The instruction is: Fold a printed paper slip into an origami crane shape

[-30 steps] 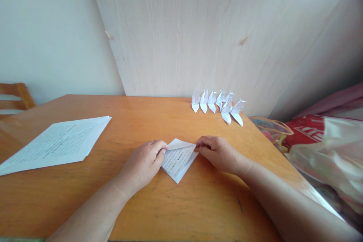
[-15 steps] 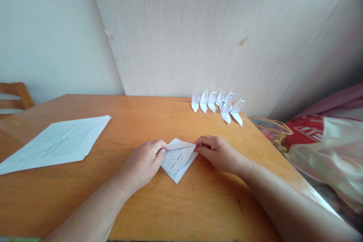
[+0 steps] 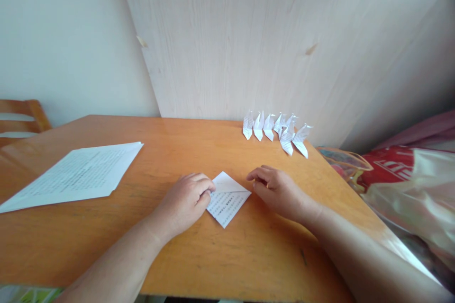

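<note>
A small square of printed paper (image 3: 227,203), folded, lies on the table turned like a diamond, one corner toward me. Its far half shows blank white and the near half carries rows of print, with a crease edge running across between them. My left hand (image 3: 194,199) pinches the paper's left corner between thumb and forefinger. Just off the right corner, my right hand (image 3: 275,189) hovers with its fingers loosely bent and a gap between thumb and fingertips; nothing shows in it.
Several folded paper cranes (image 3: 268,128) stand at the table's far right. A stack of printed sheets (image 3: 78,175) lies at the left of the wooden table (image 3: 177,142). Beyond the right edge are bags (image 3: 391,170); a wooden chair (image 3: 26,116) stands at the far left.
The paper's raised far flap now lies flatter, and its right corner has come free of my right hand. My left hand stays at the left corner. The view has shifted slightly.
</note>
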### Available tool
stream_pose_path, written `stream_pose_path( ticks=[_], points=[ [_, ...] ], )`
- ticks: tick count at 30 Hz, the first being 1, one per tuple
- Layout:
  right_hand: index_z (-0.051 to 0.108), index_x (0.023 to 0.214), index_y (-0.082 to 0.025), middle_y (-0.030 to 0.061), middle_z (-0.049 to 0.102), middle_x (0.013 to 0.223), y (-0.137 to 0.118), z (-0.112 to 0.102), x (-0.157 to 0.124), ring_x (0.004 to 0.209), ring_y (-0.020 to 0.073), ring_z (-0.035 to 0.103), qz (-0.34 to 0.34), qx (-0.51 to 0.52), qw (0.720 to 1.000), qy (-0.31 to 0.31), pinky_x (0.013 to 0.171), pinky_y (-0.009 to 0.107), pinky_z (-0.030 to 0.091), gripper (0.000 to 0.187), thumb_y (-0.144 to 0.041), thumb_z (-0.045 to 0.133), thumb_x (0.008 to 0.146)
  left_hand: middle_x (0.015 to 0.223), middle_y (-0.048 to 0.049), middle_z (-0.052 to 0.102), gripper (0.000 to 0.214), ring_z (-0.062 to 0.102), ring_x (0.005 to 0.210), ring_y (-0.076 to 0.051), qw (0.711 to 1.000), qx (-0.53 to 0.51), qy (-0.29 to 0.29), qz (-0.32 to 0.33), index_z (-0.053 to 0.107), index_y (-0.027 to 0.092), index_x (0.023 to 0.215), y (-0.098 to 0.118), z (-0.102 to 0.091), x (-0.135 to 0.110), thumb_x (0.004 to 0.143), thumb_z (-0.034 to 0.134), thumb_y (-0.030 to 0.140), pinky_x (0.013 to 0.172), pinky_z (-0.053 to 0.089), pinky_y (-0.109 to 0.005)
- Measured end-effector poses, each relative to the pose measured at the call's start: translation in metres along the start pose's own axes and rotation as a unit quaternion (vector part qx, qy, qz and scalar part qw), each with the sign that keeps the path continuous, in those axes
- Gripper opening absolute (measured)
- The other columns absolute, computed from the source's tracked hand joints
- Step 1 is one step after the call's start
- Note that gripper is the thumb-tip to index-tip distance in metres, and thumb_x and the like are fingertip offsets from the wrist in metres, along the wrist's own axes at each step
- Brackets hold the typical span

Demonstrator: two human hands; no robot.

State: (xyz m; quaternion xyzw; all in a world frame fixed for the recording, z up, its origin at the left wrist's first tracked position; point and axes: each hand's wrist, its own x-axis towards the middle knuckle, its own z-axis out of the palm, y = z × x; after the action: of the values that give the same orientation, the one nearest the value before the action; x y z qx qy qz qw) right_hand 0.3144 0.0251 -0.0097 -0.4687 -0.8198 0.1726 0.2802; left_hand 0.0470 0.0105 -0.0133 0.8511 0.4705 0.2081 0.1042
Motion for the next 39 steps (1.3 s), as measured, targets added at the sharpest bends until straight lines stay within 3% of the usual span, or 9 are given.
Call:
stream_pose_path(
  ticks=[6, 11, 20, 26, 31, 36, 39],
  points=[
    [0.069, 0.108, -0.022, 0.0066, 0.071, 0.103, -0.013, 0.002, -0.006, 0.095, 0.0213, 0.064, -0.118, 0.007, 0.992, -0.05, 0.085, 0.035, 0.05, 0.027, -0.012, 0.057, 0.086, 0.108, -0.0043, 0.069, 0.024, 0.06, 0.104, -0.024, 0.999, 0.024, 0.006, 0.02, 0.068, 0.024, 0.102, 0.002, -0.003, -0.003, 0.087, 0.052, 0.013, 0.092, 0.043, -0.039],
    [0.065, 0.122, -0.025, 0.0071, 0.069, 0.118, -0.021, 0.004, -0.009, 0.109, 0.024, 0.062, -0.155, 0.029, 0.984, -0.083, 0.096, 0.04, 0.049, 0.039, -0.014, 0.062, 0.084, 0.108, -0.0024, 0.069, 0.034, 0.06, 0.104, -0.023, 1.0, -0.014, 0.002, 0.011, 0.066, 0.026, 0.106, 0.007, -0.009, -0.006, 0.081, 0.053, 0.008, 0.095, 0.043, -0.04],
    [0.064, 0.124, -0.025, 0.007, 0.07, 0.108, -0.025, 0.003, -0.009, 0.104, 0.0247, 0.061, -0.147, -0.005, 0.981, -0.126, 0.093, 0.04, 0.048, 0.039, -0.022, 0.067, 0.085, 0.112, -0.0014, 0.067, 0.042, 0.056, 0.111, -0.026, 0.997, -0.051, -0.051, -0.019, 0.062, 0.03, 0.115, 0.007, -0.018, -0.016, 0.075, 0.063, 0.016, 0.094, 0.045, -0.038],
    [0.065, 0.121, -0.025, 0.0064, 0.07, 0.108, -0.024, 0.006, -0.008, 0.101, 0.0235, 0.06, -0.135, -0.006, 0.983, -0.124, 0.091, 0.039, 0.047, 0.036, -0.027, 0.069, 0.086, 0.113, -0.0031, 0.068, 0.054, 0.057, 0.108, -0.029, 0.996, -0.038, -0.08, -0.009, 0.063, 0.028, 0.114, 0.014, -0.023, -0.014, 0.066, 0.083, 0.043, 0.093, 0.041, -0.04],
    [0.065, 0.12, -0.025, 0.0056, 0.07, 0.105, -0.022, 0.004, -0.009, 0.1, 0.0227, 0.06, -0.124, 0.001, 0.984, -0.129, 0.09, 0.037, 0.047, 0.032, -0.028, 0.069, 0.088, 0.11, -0.0031, 0.069, 0.038, 0.059, 0.106, -0.027, 0.997, -0.022, -0.073, 0.01, 0.064, 0.028, 0.11, 0.012, -0.021, -0.013, 0.079, 0.074, 0.047, 0.094, 0.038, -0.04],
    [0.064, 0.121, -0.024, 0.006, 0.069, 0.106, -0.017, 0.006, -0.009, 0.101, 0.0219, 0.06, -0.13, 0.003, 0.984, -0.124, 0.09, 0.037, 0.046, 0.027, -0.032, 0.06, 0.095, 0.109, -0.0009, 0.069, 0.053, 0.059, 0.102, -0.026, 0.997, -0.014, -0.077, 0.024, 0.063, 0.028, 0.11, 0.013, -0.022, -0.012, 0.07, 0.079, 0.059, 0.093, 0.036, -0.04],
    [0.065, 0.117, -0.024, 0.0053, 0.069, 0.103, -0.016, 0.007, -0.008, 0.098, 0.0214, 0.06, -0.127, -0.003, 0.985, -0.12, 0.089, 0.038, 0.045, 0.023, -0.034, 0.056, 0.098, 0.102, 0.0008, 0.069, 0.03, 0.06, 0.098, -0.023, 0.997, 0.008, -0.072, 0.04, 0.064, 0.027, 0.099, 0.015, -0.02, -0.011, 0.081, 0.073, 0.05, 0.093, 0.033, -0.04]
  ],
)
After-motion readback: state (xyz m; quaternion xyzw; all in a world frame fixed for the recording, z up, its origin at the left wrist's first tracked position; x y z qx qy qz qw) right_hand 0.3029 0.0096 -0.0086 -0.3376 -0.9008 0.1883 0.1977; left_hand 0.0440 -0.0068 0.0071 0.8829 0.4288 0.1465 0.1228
